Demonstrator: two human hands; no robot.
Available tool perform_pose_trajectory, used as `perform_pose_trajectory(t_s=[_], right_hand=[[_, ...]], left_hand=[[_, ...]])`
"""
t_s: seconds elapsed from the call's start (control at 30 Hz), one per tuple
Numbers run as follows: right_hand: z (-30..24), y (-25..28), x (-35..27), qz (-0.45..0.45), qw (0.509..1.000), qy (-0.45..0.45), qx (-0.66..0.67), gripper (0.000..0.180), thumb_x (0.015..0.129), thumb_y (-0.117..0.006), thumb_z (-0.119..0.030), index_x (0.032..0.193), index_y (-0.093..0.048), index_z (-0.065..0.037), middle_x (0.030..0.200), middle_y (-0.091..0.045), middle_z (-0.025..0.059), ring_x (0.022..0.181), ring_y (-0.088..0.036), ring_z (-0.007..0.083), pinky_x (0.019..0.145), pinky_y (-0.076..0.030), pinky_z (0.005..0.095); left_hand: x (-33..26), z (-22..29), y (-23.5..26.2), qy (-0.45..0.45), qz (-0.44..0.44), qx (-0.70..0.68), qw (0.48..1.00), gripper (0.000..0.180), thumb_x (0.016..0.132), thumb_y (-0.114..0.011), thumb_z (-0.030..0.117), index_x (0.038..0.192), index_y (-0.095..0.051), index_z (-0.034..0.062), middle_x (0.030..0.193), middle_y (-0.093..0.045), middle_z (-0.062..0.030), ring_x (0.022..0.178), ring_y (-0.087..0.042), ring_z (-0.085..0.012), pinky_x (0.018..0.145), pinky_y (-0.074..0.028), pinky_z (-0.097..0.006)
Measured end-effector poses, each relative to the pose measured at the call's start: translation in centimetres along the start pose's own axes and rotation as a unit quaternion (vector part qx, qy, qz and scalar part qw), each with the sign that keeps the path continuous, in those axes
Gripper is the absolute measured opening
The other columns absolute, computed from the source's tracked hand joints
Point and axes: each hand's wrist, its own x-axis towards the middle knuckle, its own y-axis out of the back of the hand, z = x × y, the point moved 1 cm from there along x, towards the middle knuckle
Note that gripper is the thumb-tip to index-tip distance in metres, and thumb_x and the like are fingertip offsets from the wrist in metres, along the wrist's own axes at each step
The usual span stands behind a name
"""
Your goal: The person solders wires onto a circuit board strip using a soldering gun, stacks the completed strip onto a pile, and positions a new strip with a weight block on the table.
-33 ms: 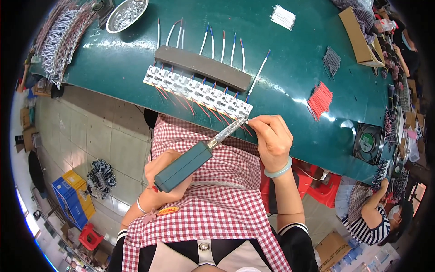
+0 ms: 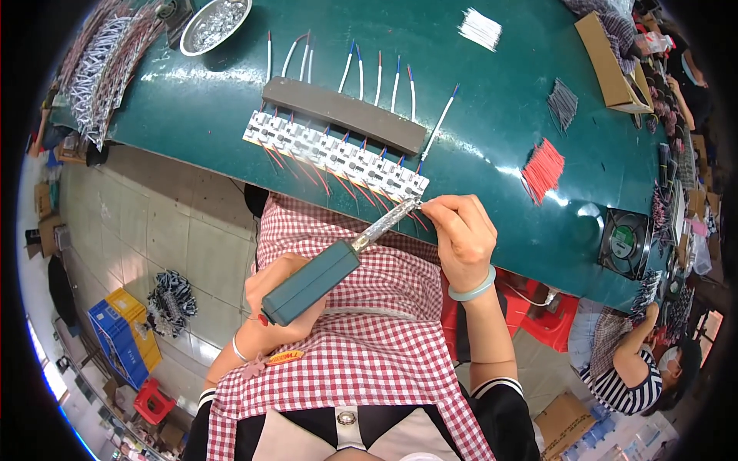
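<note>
My left hand [image 2: 278,288] is wrapped round a soldering gun [image 2: 311,283] with a boxy dark green body. Its silvery barrel [image 2: 382,226] slants up to the right, and its tip meets the right end of a row of white connector blocks [image 2: 338,157]. Thumb and fingers of my right hand [image 2: 463,237] are pinched together beside that tip; what they hold is too small to name. Thin red wires [image 2: 315,175] stick out of the row's near side. A long brown bar [image 2: 344,115] lies along its far side, with white-sleeved wires [image 2: 378,79] extending beyond.
The green table holds a bowl of metal bits [image 2: 217,28], bundled wires [image 2: 104,73], a white bundle [image 2: 480,31], grey pieces [image 2: 563,106], red pieces [image 2: 543,170] and a square fan [image 2: 626,243]. A cardboard box [image 2: 611,65] stands far right. Another person [image 2: 634,373] works at the lower right.
</note>
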Motion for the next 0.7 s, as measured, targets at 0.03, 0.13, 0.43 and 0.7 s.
perform_pose_trajectory(t_s=[0.03, 0.13, 0.43, 0.7], right_hand=[[-0.06, 0.05, 0.02, 0.000, 1.000, 0.000, 0.001, 0.021, 0.069, -0.072, 0.008, 0.088, -0.069, -0.002, 0.084, -0.065, 0.0085, 0.074, -0.062, 0.0245, 0.061, -0.051, 0.0333], [-0.19, 0.11, -0.03, -0.005, 1.000, -0.015, 0.000, 0.020, 0.071, -0.072, 0.010, 0.088, -0.070, -0.001, 0.085, -0.066, 0.0095, 0.075, -0.064, 0.0247, 0.062, -0.051, 0.0327], [-0.10, -0.12, 0.01, 0.007, 1.000, 0.009, -0.006, 0.022, 0.069, -0.071, 0.009, 0.088, -0.068, -0.001, 0.084, -0.065, 0.0090, 0.074, -0.062, 0.0248, 0.060, -0.050, 0.0335], [-0.08, -0.18, -0.02, 0.005, 1.000, 0.006, -0.015, 0.023, 0.069, -0.070, 0.009, 0.089, -0.068, -0.001, 0.085, -0.064, 0.0088, 0.074, -0.061, 0.0246, 0.060, -0.050, 0.0337]], left_hand=[[-0.04, 0.08, 0.00, 0.001, 0.000, 0.001, 1.000, 0.021, 0.071, -0.075, -0.001, 0.092, -0.070, -0.0040, 0.082, -0.067, -0.0130, 0.066, -0.067, -0.0247, 0.059, -0.051, -0.032], [-0.09, 0.20, -0.16, 0.031, -0.004, -0.004, 0.999, 0.022, 0.071, -0.074, -0.001, 0.093, -0.070, -0.0042, 0.085, -0.068, -0.0143, 0.070, -0.069, -0.0260, 0.062, -0.053, -0.032], [0.15, -0.20, -0.67, 0.054, -0.019, -0.032, 0.998, 0.023, 0.065, -0.072, -0.006, 0.087, -0.067, -0.0024, 0.084, -0.069, -0.0119, 0.072, -0.069, -0.0249, 0.066, -0.054, -0.030], [-0.08, -0.24, 0.06, -0.011, 0.006, 0.003, 1.000, 0.021, 0.064, -0.074, -0.007, 0.084, -0.068, -0.0038, 0.080, -0.066, -0.0129, 0.066, -0.067, -0.0260, 0.059, -0.054, -0.033]])
